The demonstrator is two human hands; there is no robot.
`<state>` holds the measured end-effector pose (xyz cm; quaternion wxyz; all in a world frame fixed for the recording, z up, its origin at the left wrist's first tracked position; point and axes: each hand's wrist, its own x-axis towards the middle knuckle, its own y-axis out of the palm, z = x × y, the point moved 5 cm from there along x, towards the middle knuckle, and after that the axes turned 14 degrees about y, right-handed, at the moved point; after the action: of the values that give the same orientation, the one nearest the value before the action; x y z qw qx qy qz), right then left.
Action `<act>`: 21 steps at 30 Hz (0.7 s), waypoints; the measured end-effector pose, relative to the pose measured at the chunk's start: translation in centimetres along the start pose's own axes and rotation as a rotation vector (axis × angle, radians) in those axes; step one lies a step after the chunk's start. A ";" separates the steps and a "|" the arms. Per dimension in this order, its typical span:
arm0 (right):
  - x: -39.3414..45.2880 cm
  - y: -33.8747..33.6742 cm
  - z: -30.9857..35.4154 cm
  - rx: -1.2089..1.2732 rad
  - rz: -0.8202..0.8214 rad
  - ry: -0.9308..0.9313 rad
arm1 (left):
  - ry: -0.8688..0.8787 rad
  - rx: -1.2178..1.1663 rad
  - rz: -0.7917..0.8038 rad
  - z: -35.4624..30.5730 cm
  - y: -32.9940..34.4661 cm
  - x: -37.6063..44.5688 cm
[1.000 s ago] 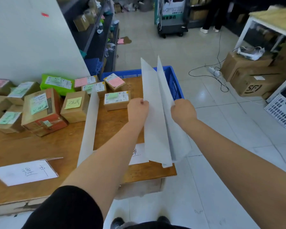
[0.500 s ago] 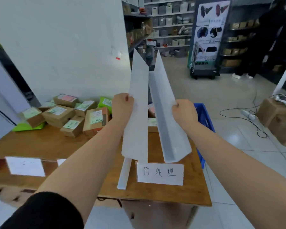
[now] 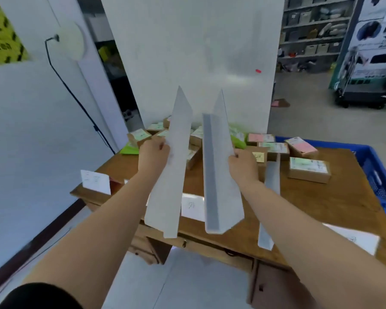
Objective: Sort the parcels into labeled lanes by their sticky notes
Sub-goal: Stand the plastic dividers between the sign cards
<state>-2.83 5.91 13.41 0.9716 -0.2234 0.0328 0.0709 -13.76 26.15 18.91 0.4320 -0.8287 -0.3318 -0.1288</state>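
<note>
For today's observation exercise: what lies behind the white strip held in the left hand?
Behind the strip in the left hand, cardboard parcels with green notes peek out on the table. Those directly behind it are covered.

Each hand grips a white angled strip above the wooden desk (image 3: 334,204): left hand (image 3: 153,156), left strip (image 3: 173,170); right hand (image 3: 243,167), right strip (image 3: 218,175). Parcels (image 3: 309,169) crowd the far edge.

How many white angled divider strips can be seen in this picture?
3: one in the left hand, one in the right hand, one lying on the table.
</note>
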 end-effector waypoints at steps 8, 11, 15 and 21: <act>-1.0 11.3 1.4 0.068 -0.015 0.104 | -0.099 0.002 -0.038 10.8 -4.6 1.2; 0.7 14.5 1.6 0.080 -0.019 0.151 | -0.081 -0.003 -0.050 13.3 -4.7 3.0; 3.6 18.5 1.2 0.083 -0.009 0.182 | -0.017 -0.011 -0.033 16.3 -4.0 6.6; 7.3 23.0 1.4 0.013 -0.024 0.221 | 0.006 -0.046 0.055 21.3 -2.2 12.4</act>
<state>0.93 27.85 4.08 0.9643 -0.2238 0.1376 0.0339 -7.47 49.58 13.84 0.4170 -0.8469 -0.3045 -0.1268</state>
